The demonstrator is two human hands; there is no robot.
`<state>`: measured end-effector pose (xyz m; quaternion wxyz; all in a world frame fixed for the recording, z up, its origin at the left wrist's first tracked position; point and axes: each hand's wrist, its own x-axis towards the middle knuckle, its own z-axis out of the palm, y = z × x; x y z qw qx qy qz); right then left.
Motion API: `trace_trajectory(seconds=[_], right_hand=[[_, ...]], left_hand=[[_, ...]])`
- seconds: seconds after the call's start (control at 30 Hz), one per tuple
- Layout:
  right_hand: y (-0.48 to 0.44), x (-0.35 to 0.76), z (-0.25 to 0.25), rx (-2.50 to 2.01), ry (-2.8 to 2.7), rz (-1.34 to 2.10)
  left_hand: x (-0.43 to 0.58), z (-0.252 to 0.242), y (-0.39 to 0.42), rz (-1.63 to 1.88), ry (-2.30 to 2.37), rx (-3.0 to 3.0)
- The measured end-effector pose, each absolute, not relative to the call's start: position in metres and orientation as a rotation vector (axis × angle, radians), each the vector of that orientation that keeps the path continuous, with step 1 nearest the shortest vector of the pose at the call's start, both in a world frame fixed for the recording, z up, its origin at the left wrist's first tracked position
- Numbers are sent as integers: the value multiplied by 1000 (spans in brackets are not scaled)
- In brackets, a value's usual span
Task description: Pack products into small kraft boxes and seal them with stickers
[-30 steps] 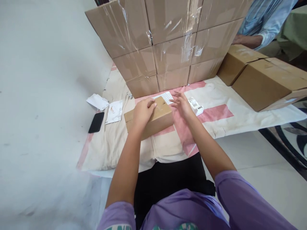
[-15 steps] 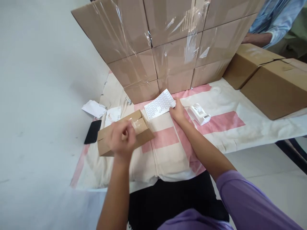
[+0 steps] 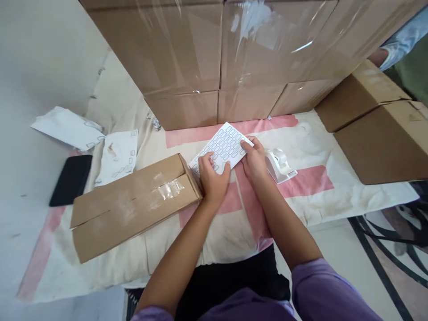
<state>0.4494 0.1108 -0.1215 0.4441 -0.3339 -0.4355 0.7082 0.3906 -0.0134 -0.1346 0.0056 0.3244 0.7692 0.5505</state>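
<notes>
Between your two hands sits the label sheet [image 3: 224,146]: your left grip [image 3: 214,178] is closed on its near edge, your right grip [image 3: 254,158] closed on its right edge. Touching the left grip's outer side: taped cardboard box [image 3: 133,203]. Just right of the right grip: tape dispenser [image 3: 279,164]. Beyond both: stacked cartons [image 3: 214,53].

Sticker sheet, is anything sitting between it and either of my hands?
Nothing visible. The left hand rests on the sticker sheet at its near corner, and the right hand grips its right edge.
</notes>
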Motion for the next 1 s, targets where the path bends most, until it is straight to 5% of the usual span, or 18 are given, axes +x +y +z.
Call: trace_trajectory(seconds=[0.17,1.0], right_hand=[[103,443,-123,-792,-1092,1802],[114,455,-114,-842,-1211,1697]], left_hand=[[379,-134,-11,1312,2594,1136],[381,-132,-16,1456,2296,1272]])
